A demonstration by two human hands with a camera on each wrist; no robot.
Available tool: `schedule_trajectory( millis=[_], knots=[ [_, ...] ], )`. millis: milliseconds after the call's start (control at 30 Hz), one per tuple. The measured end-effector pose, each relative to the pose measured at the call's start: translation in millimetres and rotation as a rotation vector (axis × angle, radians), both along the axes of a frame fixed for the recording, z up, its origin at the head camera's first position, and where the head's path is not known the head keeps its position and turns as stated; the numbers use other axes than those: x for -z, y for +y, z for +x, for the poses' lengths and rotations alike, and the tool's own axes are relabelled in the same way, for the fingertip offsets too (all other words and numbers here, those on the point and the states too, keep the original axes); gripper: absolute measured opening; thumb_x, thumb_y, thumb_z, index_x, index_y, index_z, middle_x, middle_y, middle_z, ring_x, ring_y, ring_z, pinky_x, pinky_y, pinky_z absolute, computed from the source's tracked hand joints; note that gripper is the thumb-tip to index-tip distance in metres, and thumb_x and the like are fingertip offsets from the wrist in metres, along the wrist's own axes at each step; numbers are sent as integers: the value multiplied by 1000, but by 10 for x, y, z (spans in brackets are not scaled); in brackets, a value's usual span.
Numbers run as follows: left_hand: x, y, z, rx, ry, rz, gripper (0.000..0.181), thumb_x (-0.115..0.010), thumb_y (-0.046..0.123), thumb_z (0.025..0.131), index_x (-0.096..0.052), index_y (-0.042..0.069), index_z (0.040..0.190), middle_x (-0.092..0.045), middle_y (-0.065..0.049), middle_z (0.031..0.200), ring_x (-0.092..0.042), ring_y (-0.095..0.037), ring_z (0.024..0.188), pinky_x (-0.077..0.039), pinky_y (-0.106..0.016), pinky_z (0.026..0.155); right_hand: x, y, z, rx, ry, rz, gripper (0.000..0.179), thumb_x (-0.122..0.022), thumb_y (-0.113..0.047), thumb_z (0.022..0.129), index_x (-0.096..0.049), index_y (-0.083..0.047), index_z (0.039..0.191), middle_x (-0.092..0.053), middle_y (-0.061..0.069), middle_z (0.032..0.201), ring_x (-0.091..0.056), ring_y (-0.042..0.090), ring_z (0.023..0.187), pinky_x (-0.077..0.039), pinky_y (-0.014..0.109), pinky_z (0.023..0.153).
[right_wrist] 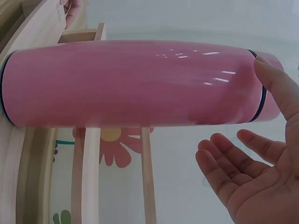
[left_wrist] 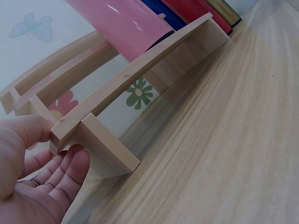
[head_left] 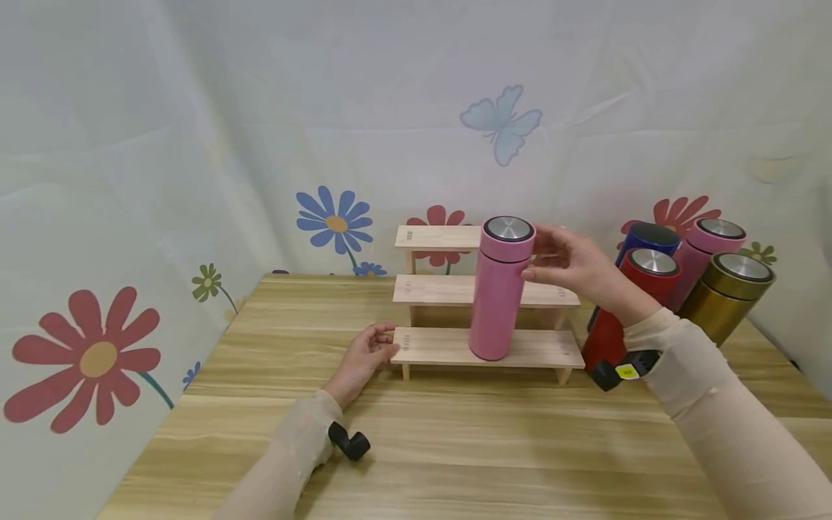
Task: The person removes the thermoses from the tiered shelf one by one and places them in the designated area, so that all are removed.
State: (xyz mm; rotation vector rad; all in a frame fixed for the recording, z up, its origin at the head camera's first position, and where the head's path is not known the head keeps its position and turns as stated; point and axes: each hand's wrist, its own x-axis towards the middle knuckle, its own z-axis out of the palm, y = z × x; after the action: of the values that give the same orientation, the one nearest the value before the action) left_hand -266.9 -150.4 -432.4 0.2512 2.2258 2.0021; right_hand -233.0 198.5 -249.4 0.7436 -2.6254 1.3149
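A pink thermos bottle (head_left: 497, 307) with a steel-topped lid stands upright on the lowest step of a three-tier wooden stand (head_left: 435, 348). My right hand (head_left: 581, 273) is at the bottle's upper right. In the right wrist view, the thumb (right_wrist: 275, 86) overlaps the neck just below the lid, while the other fingers (right_wrist: 233, 165) are spread loosely apart from the bottle. At the stand's left end, my left hand (head_left: 364, 359) pinches the lowest board. Its thumb (left_wrist: 35, 128) lies against the board's end, with fingertips curled beneath.
Right of the stand, several more thermos bottles stand close together: a red one (head_left: 601, 336), a blue one (head_left: 652, 235), another pink one (head_left: 698, 253) and a gold one (head_left: 728, 300). My right forearm passes in front of them. A flower-printed cloth (head_left: 195, 144) hangs behind the wooden table (head_left: 455, 440).
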Motion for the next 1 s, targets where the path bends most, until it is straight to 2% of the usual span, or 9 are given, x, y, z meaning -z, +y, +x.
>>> schedule_trajectory(
  millis=[100,200,467,1000],
  knots=[
    [-4,10,5,-6,-2,5,43,-59,0,91,-48,-2,132,-52,-7,103,-55,-11,86,-49,-18,68,28,-40,-18,-10,4,-11,60,-69,-13,88,-42,-5,141,-56,15,128,-58,12,109,-47,11,87],
    [-8,17,14,-12,6,1,42,-59,0,91,-49,-2,132,-52,-8,103,-54,-12,86,-48,-18,67,55,-81,-32,-23,-6,-26,59,-69,-13,88,-43,-5,140,-56,15,128,-58,8,106,-48,12,88],
    [-6,30,10,-15,12,-5,43,-60,0,90,-49,-3,132,-52,-8,103,-53,-11,85,-48,-18,68,91,-152,-56,-8,-32,-68,59,-68,-13,89,-40,-5,140,-55,15,128,-59,8,104,-50,14,86],
    [-14,8,15,-24,3,-13,42,-60,2,91,-50,-1,132,-53,-9,105,-53,-12,87,-47,-17,67,119,-170,-35,5,-17,-132,58,-68,-10,88,-41,-3,138,-55,16,127,-60,3,101,-51,14,85]
  ],
)
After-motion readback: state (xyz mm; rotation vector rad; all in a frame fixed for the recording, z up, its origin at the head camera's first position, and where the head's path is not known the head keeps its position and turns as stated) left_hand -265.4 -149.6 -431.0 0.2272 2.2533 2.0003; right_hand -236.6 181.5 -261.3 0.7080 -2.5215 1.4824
